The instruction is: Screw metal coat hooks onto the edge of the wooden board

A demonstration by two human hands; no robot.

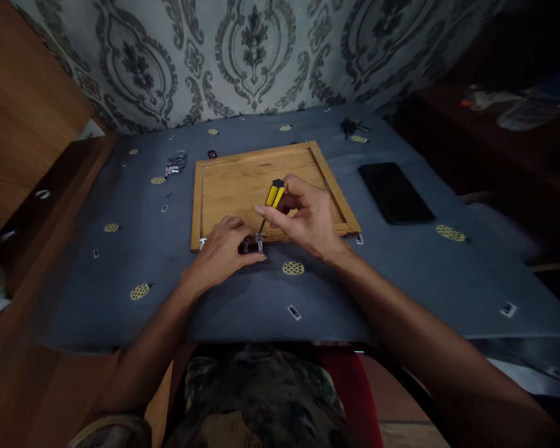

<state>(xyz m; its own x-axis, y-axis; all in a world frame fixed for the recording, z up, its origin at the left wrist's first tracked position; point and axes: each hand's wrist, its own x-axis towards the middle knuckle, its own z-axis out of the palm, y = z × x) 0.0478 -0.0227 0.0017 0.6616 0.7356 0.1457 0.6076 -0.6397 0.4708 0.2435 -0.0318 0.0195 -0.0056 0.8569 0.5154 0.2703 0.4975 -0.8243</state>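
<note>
A framed wooden panel (242, 180) lies flat on the cloth-covered table in front of me. My right hand (308, 214) grips a screwdriver (275, 194) by its yellow and black handle. The shaft slants down to a small shiny metal fitting (260, 241), hinge-like in look, at the panel's near edge. With thumb and fingers, my left hand (224, 249) pinches around this fitting from the left; part of it is hidden. Another bit of metal (202, 243) shows at the panel's near left corner.
Loose metal pieces (175, 163) lie left of the panel. To its right is a black phone-like slab (396, 193). A dark object (353, 127) sits at the back right of the blue tablecloth (168, 323). A patterned curtain (254, 56) hangs behind.
</note>
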